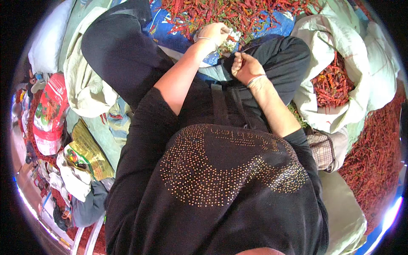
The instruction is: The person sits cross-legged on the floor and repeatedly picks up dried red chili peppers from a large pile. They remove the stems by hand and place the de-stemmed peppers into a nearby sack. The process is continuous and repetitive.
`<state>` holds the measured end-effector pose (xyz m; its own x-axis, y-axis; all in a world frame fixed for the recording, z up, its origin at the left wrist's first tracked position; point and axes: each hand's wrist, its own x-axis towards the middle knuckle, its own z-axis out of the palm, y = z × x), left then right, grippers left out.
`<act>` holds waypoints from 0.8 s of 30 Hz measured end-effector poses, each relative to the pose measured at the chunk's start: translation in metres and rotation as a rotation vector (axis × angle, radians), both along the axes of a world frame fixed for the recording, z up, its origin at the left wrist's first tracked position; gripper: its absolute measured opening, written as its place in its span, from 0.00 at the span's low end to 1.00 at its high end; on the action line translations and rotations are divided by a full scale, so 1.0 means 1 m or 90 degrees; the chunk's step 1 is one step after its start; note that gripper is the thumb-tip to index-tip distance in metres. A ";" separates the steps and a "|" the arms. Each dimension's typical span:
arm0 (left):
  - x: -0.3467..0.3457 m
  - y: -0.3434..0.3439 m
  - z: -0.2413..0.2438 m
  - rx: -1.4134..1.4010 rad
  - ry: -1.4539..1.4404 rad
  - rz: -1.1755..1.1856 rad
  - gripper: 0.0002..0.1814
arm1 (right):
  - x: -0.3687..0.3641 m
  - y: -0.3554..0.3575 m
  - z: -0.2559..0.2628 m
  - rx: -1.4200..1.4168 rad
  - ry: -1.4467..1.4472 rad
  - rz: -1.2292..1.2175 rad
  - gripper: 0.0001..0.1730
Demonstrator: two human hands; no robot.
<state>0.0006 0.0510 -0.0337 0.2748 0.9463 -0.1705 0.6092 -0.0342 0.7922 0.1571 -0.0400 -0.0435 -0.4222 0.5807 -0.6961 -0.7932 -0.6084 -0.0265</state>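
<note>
Dried red chillies lie in a heap on a blue printed sheet before my crossed legs. My left hand is over the near edge of the heap, its fingers bent beside a small patch of pale bits and green stems; whether it pinches anything is hidden. Lower and to the right, my right hand hovers above my lap with curled fingers, and I cannot tell if something is between them. Both wrists wear thin bands.
An open white woven sack with red chillies stands at my right, near a checked cloth. More chillies spread beyond. On the left are a white sack, a red printed bag and a yellow-green bag.
</note>
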 end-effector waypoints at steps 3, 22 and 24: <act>0.011 0.011 -0.011 0.041 0.129 -0.084 0.11 | -0.010 0.000 -0.003 -0.011 -0.051 -0.012 0.14; 0.006 0.017 0.000 0.002 0.338 -0.190 0.09 | -0.011 0.017 -0.029 -0.014 0.081 0.004 0.08; -0.009 0.012 0.004 -0.011 0.278 -0.110 0.11 | -0.011 0.017 -0.027 -0.029 0.037 0.005 0.09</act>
<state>-0.0081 0.0629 -0.0294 0.3269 0.8887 -0.3214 0.8725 -0.1532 0.4639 0.1457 -0.0230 -0.0700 -0.4672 0.5458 -0.6955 -0.7881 -0.6137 0.0479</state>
